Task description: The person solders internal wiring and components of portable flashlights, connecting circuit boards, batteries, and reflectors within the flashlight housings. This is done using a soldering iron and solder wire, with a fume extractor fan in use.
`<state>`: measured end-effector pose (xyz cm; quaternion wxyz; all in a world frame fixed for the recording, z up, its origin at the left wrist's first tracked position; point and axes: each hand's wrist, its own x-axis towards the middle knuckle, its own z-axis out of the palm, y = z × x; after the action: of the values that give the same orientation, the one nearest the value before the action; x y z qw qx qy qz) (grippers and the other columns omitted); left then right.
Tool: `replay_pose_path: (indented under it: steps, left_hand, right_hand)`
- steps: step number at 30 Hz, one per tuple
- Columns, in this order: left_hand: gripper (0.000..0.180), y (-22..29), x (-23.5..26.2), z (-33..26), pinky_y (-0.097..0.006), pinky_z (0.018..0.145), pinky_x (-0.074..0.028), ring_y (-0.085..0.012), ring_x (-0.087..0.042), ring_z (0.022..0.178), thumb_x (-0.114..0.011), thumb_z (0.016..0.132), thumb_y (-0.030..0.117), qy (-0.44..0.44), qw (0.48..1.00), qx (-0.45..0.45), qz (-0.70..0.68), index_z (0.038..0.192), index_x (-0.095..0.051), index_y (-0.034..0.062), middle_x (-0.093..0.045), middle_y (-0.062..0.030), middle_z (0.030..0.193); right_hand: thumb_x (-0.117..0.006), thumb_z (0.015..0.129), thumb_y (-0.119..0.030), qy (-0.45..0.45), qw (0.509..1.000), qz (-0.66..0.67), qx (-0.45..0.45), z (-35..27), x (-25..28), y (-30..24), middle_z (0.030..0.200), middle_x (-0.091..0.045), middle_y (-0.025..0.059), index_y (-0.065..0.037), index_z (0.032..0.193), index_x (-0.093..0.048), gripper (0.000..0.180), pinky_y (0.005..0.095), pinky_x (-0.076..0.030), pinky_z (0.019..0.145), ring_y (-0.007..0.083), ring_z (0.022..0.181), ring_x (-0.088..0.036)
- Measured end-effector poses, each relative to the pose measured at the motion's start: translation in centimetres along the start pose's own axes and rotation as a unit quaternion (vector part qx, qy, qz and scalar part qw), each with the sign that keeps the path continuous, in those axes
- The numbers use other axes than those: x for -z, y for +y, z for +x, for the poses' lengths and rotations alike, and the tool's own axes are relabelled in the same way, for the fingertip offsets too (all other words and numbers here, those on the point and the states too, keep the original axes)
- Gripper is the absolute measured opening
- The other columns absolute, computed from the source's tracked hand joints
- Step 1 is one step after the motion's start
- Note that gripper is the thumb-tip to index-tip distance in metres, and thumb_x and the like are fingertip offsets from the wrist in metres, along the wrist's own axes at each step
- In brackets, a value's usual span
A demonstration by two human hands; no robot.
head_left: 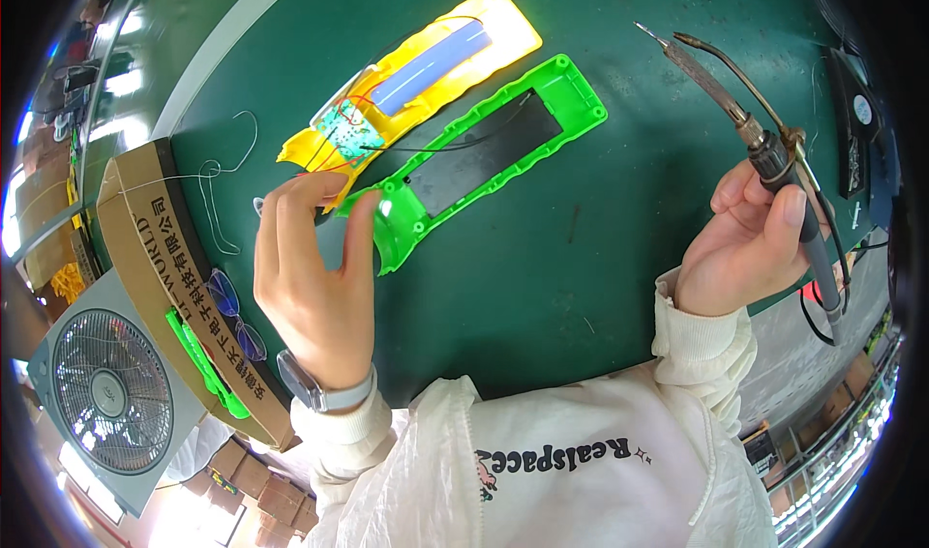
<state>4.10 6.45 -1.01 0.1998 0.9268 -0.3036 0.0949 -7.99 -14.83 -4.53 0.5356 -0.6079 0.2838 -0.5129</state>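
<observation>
My left hand (314, 258) is curled at the near end of a yellow plastic housing half (513, 28), its thumb beside the green housing half (579, 101). In the yellow half lie a blue cylindrical battery (431, 68) and a small circuit board (341, 134) with thin red and black wires. The green half holds a black rectangular panel (484, 156), and a dark wire runs across to the board. Away to the right, my right hand (745, 243) grips a soldering iron (772, 161) by its dark handle. Its tip points up and left, with a curved metal tube alongside.
On the left, a cardboard box (179, 287) bears glasses (235, 316) and a green plastic strip (205, 364). Beside it stands a grey fan (111, 388). Thin loose wire (208, 176) lies on the green table (523, 325). A dark device (854, 122) is at far right.
</observation>
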Motion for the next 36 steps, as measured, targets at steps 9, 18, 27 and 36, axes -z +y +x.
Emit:
replay_pose_path:
  steps: [9,18,27,36]
  left_hand:
    - [0.018,0.6,0.4,-1.2,-0.029,0.055,-0.049,-0.0181,-0.062,0.062,-0.074,0.078,0.0,0.001,0.996,0.083,-0.044,0.087,-0.058,0.0032,-0.059,-0.0073,0.076]
    - [0.027,5.7,-0.3,-3.0,-0.03,0.061,-0.052,-0.0196,-0.064,0.074,-0.075,0.076,0.0,-0.057,0.991,0.023,-0.122,0.101,-0.066,0.0025,-0.056,-0.0086,0.091]
    - [0.027,4.8,-0.4,-0.8,-0.033,0.068,-0.051,-0.0225,-0.059,0.082,-0.066,0.07,-0.002,-0.12,0.975,-0.171,-0.073,0.098,-0.066,-0.0002,-0.06,-0.009,0.098]
    - [0.045,2.7,0.3,1.5,-0.036,0.084,-0.04,-0.0236,-0.056,0.086,-0.078,0.059,0.02,-0.079,0.963,-0.244,-0.085,0.101,-0.069,0.0096,-0.066,-0.0026,0.109]
  right_hand:
    - [-0.064,0.089,-0.023,-0.009,1.0,0.003,0.004,0.0,0.1,0.3,0.077,-0.06,0.0132,0.0,0.094,-0.049,0.028,0.0296,-0.044,0.048,0.0175,0.057,-0.054]
    - [-0.063,0.089,-0.02,-0.024,1.0,0.005,-0.005,0.2,0.1,0.2,0.074,-0.059,0.0131,0.0,0.095,-0.046,0.027,0.0295,-0.044,0.05,0.0175,0.056,-0.054]
    - [-0.063,0.089,-0.018,-0.039,0.998,0.051,-0.013,0.1,0.1,0.3,0.076,-0.057,0.0126,0.0,0.096,-0.047,0.026,0.0288,-0.042,0.047,0.0181,0.057,-0.053]
    - [-0.056,0.092,-0.018,-0.064,0.986,0.125,-0.087,0.5,0.5,0.4,0.072,-0.052,0.0064,-0.002,0.092,-0.053,0.017,0.0251,-0.037,0.047,0.0148,0.056,-0.048]
